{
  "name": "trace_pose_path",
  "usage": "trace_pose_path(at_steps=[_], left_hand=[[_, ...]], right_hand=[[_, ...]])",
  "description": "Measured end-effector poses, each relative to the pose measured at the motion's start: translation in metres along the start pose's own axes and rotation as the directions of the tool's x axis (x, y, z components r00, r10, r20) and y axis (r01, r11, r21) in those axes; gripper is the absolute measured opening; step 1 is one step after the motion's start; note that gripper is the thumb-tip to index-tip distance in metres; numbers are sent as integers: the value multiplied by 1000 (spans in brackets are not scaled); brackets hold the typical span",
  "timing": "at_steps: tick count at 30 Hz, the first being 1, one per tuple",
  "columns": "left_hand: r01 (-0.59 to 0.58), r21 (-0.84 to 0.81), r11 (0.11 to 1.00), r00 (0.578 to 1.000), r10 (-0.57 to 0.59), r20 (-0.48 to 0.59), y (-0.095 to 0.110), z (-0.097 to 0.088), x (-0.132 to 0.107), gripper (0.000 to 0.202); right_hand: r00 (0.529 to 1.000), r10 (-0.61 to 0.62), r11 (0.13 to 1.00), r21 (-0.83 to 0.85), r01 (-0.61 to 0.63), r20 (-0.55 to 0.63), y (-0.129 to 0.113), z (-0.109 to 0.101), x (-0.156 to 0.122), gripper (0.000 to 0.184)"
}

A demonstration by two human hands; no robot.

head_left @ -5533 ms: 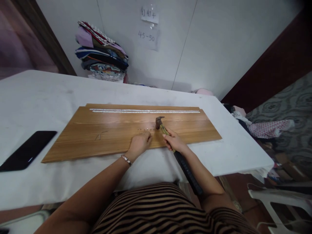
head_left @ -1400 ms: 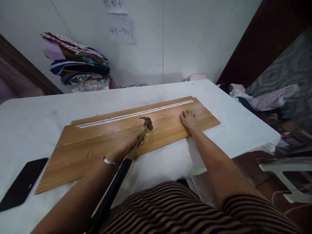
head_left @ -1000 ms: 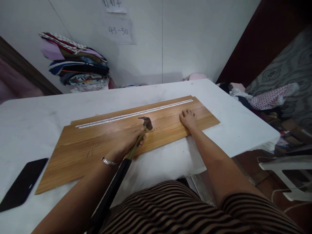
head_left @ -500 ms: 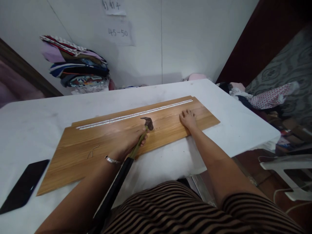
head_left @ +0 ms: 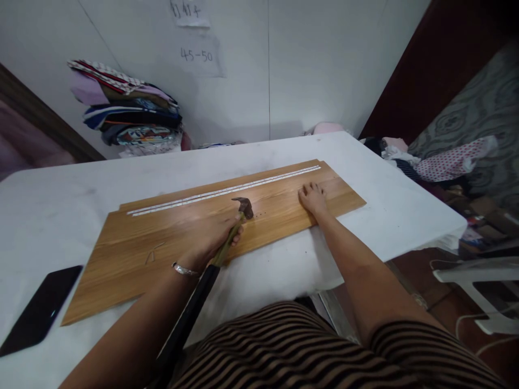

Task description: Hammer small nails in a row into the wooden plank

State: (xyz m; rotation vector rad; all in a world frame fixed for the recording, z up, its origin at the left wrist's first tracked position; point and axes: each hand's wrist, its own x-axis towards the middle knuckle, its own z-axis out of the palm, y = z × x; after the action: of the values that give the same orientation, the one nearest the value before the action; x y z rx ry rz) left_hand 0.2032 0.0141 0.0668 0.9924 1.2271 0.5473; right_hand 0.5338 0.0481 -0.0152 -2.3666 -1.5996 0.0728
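Observation:
In the head view, my left hand, with a bracelet at its wrist, is wrapped round the neck of a claw hammer. The hammer's long handle runs back along my forearm toward my body. Its head is over the middle of a wooden board, next to a short row of small dark dots; contact with the wood cannot be made out. My right hand rests on the board's right part, fingers apart and slightly bent, holding nothing. A few loose nails lie on the board's left part.
Two white strips with fine markings lie along the board's far edge. A black phone is left of the board on the white-covered table. Folded clothes are stacked behind, and a white plastic stool stands at the right.
My left hand and the hammer have shifted slightly left and toward me, uncovering more of the dark dots. My right hand and the board have stayed in place.

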Motion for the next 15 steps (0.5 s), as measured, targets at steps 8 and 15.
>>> trace_pose_path(at_steps=[8, 15], left_hand=[[2, -38, 999, 1000, -1, 11, -2, 0, 2, 26], [16, -34, 999, 999, -15, 34, 1, 3, 4, 28]], right_hand=[[1000, -3, 1000, -2, 3, -3, -1, 0, 0, 45], [1000, -2, 1000, 2, 2, 5, 1, 2, 2, 44]])
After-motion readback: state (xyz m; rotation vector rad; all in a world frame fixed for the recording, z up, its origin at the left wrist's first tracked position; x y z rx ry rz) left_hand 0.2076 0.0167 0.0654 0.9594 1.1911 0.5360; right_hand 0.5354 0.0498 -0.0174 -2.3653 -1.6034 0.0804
